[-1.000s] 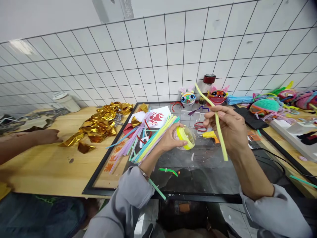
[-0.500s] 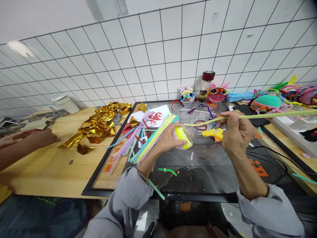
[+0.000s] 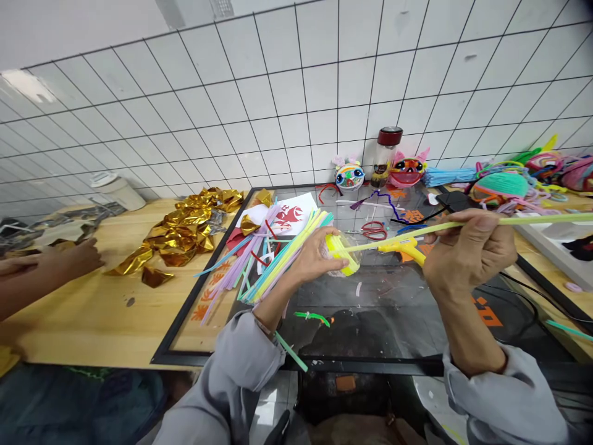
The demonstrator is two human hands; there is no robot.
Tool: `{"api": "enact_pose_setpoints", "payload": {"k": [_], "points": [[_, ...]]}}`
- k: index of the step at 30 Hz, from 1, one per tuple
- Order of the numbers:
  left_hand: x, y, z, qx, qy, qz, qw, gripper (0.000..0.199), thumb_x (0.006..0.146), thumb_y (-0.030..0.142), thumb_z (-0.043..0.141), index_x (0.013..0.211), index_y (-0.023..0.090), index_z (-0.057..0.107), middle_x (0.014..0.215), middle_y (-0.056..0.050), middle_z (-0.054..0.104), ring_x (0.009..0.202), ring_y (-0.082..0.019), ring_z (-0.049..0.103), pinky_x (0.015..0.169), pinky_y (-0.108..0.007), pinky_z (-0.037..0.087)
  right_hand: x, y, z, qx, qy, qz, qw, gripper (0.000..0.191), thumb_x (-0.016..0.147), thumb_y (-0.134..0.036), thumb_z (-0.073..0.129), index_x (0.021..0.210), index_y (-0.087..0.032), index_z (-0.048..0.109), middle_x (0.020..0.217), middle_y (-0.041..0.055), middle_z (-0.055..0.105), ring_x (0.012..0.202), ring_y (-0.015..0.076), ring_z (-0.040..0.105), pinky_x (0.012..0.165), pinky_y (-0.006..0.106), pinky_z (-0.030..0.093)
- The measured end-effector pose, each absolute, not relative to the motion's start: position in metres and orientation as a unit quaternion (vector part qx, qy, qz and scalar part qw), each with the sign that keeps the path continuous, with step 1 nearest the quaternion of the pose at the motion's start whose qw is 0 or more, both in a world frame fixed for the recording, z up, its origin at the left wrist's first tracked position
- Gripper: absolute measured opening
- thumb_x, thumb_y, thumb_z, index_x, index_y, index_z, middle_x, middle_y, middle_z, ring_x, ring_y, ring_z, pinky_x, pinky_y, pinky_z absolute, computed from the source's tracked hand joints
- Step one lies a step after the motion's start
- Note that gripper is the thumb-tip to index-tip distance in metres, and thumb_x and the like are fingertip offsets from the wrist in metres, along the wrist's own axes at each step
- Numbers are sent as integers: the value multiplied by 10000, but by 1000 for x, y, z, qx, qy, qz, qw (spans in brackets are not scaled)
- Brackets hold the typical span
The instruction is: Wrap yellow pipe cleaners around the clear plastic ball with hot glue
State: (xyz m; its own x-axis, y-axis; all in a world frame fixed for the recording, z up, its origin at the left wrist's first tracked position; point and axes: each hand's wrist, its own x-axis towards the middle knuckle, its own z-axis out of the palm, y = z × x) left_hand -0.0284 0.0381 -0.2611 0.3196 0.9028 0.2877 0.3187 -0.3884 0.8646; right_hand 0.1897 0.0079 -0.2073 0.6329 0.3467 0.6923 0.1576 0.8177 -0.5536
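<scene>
My left hand (image 3: pixel 315 254) is closed around a clear rounded plastic shell (image 3: pixel 354 258) with a bright yellow band on it. Between the thumb and fingers of my right hand (image 3: pixel 470 256) runs a long pale-yellow pipe cleaner (image 3: pixel 542 219). Its near end reaches left to the shell, and its other end leaves the view at the right. Behind that strip, between my hands, a yellow hot glue gun (image 3: pixel 401 246) lies on the dark board. A bundle of pastel pipe cleaners (image 3: pixel 282 262) rests beside and under my left wrist.
Gold foil (image 3: pixel 183 232) covers part of the wooden table at left, near a co-worker's hand (image 3: pixel 76 262). Two decorated animal faces (image 3: pixel 349 175) and a glass bottle (image 3: pixel 386 157) stand by the tiled wall. Yarn (image 3: pixel 503 185) and black cables (image 3: pixel 523 290) lie at right.
My right hand has moved right, drawing the pale-yellow pipe cleaner along with it. My left hand stays around the shell. The co-worker's hand has shifted slightly left.
</scene>
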Motion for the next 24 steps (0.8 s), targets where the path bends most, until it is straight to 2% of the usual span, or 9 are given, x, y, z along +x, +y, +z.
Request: {"api": "enact_pose_setpoints", "payload": {"k": [10,18,24], "points": [[-26,35,-259,731,412,406,362,587,620,334,823,1131,193,571,1218,-84,620,1163,-268,580,1041,-405,445,179,-4,-215,-349,-504,50,788,260,921,-442,603,790,-223,648,618,-44,558,462,127,578,438,273,443],[-24,33,-259,736,420,404,345,578,637,323,811,1148,207,568,1230,-73,617,1185,-270,580,1069,-424,441,176,-1,-212,-331,-459,60,822,267,915,-435,608,772,-210,628,588,-43,537,421,115,533,408,269,397],[-23,34,-263,738,420,412,330,630,639,320,818,1196,180,558,1261,-106,610,1243,-290,569,1120,-457,406,178,0,-211,-361,-440,64,819,244,921,-431,588,772,-238,600,614,-4,546,462,144,531,439,317,407]]}}
